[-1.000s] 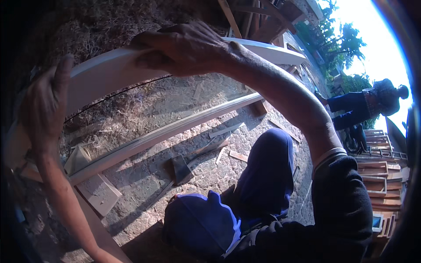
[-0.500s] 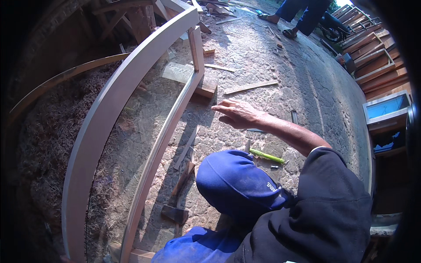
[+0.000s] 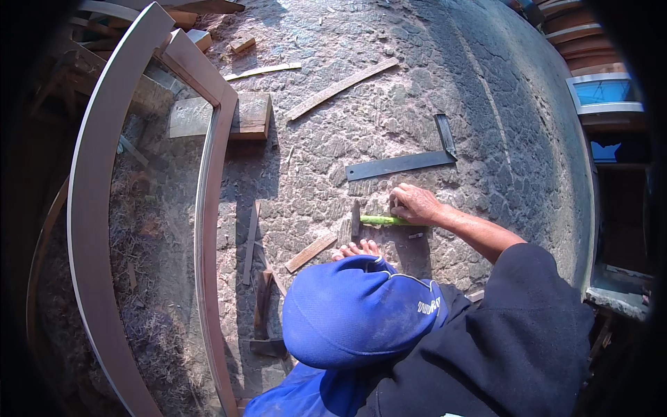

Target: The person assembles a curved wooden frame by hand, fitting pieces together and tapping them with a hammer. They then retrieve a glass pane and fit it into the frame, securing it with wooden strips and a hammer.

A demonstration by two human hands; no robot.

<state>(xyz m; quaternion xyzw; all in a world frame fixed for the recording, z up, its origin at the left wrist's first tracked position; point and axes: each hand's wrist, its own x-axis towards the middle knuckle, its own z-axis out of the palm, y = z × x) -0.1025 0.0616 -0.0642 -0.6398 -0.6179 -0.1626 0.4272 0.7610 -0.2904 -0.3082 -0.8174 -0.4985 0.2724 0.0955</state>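
Observation:
My right hand [image 3: 415, 206] is down on the ground with its fingers curled over the green handle of a hammer [image 3: 379, 220]. The hammer lies flat, its dark head pointing left. Just beyond the hand rests a dark try square [image 3: 399, 165]. A small metallic piece [image 3: 415, 235] lies on the near side of the handle. On my left stands a curved wooden frame [image 3: 94, 187] with a clear glass pane [image 3: 163, 229] in it. My left hand is out of view.
A wooden block [image 3: 251, 116] sits by the frame, partly seen through the glass. Wood strips [image 3: 340, 90] and a short offcut [image 3: 310, 251] are scattered about. A dark-headed tool [image 3: 269, 347] lies near my knee. Frames and boards [image 3: 577, 35] stand along the right side.
My right hand has come down from beside the wooden block to the hammer handle. The view has shifted, so the whole try square and my toes now show.

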